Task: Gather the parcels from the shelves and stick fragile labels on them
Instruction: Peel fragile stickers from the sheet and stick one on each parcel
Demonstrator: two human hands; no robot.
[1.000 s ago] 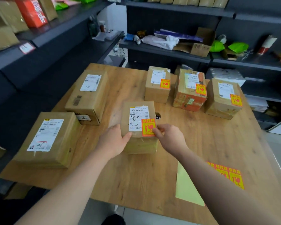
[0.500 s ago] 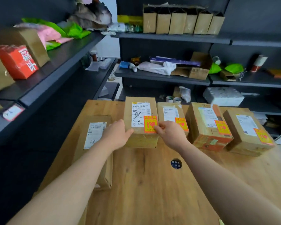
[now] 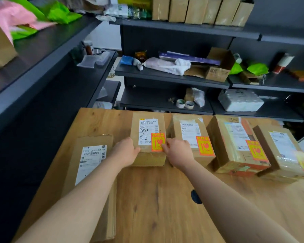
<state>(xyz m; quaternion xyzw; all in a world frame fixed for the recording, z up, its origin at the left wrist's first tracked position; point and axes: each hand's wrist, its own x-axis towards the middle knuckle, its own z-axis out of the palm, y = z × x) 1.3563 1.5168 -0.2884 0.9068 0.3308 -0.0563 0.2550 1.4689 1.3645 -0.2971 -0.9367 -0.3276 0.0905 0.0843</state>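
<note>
A small brown parcel [image 3: 147, 137] with a white shipping label and an orange fragile sticker [image 3: 158, 142] sits at the far edge of the wooden table [image 3: 156, 199]. My left hand [image 3: 125, 152] grips its left side. My right hand [image 3: 178, 151] grips its right side, thumb on the sticker's corner. To its right stand three stickered parcels in a row: one [image 3: 191, 137], a taped one [image 3: 235, 144] and one at the far right [image 3: 284, 151]. A flat parcel [image 3: 91, 163] without a sticker lies to the left, partly under my left forearm.
Dark shelves run along the left and the back. The back shelves hold paper bags [image 3: 200, 9], an open carton [image 3: 218, 67], green bags, tape rolls [image 3: 184, 103] and a white foam box [image 3: 240, 100]. A dark round spot [image 3: 195, 196] marks the tabletop.
Both hands have pushed the small parcel away across the table to the far edge, beside the row of stickered parcels. My view has risen toward the back shelves; the sticker sheet is out of view.
</note>
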